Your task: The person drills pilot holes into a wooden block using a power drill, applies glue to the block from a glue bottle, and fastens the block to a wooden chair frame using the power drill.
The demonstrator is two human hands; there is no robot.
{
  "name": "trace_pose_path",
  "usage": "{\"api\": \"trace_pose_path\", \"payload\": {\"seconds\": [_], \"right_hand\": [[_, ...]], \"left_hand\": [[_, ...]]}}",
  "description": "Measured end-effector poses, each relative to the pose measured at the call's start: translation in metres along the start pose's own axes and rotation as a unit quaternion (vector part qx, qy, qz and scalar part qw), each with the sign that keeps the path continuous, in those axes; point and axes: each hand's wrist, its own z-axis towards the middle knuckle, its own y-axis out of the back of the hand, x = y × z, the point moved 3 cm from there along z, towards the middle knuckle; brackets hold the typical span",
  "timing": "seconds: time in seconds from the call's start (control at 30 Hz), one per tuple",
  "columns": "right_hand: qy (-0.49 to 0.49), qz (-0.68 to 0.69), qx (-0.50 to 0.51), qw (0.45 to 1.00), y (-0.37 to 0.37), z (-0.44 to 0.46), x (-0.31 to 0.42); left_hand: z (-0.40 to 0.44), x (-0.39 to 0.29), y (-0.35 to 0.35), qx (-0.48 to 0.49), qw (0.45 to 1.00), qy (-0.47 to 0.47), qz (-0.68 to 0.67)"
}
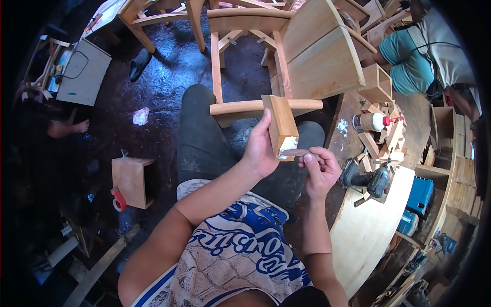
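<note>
shirt [230, 256] nearest; left hand [260, 152] holds block [281, 122], right hand [322, 171] strip [294, 152]; bottle [369, 122] contents unclear.

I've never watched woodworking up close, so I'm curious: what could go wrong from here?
The white paste on the wooden block might drip onto the trousers below. The thin strip in the right hand could smear it onto the left hand. The red-tipped bottle, lying on its side, might leak.
</note>
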Motion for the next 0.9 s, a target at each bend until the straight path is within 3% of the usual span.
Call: {"api": "trace_pose_path", "payload": {"seconds": [0.4, 0.47, 0.6, 0.83, 0.9], "right_hand": [[0.071, 0.017, -0.054, 0.996, -0.002, 0.018, -0.005], [0.052, 0.133, -0.05, 0.989, 0.0, 0.023, 0.0], [0.021, 0.191, -0.042, 0.98, 0.004, 0.028, 0.017], [-0.025, 0.065, 0.06, 0.996, 0.011, 0.005, 0.014], [-0.041, 0.076, 0.038, 0.995, 0.011, 0.0, 0.004]], "left_hand": [[-0.009, 0.005, -0.008, -0.002, 1.0, -0.005, 0.019], [-0.007, 0.007, -0.003, 0.005, 1.0, 0.001, 0.017], [-0.005, 0.007, 0.0, 0.07, 0.997, 0.016, 0.005], [-0.002, 0.004, -0.002, 0.056, 0.998, -0.001, 0.014], [-0.003, 0.003, -0.003, 0.052, 0.999, -0.003, 0.017]]}}
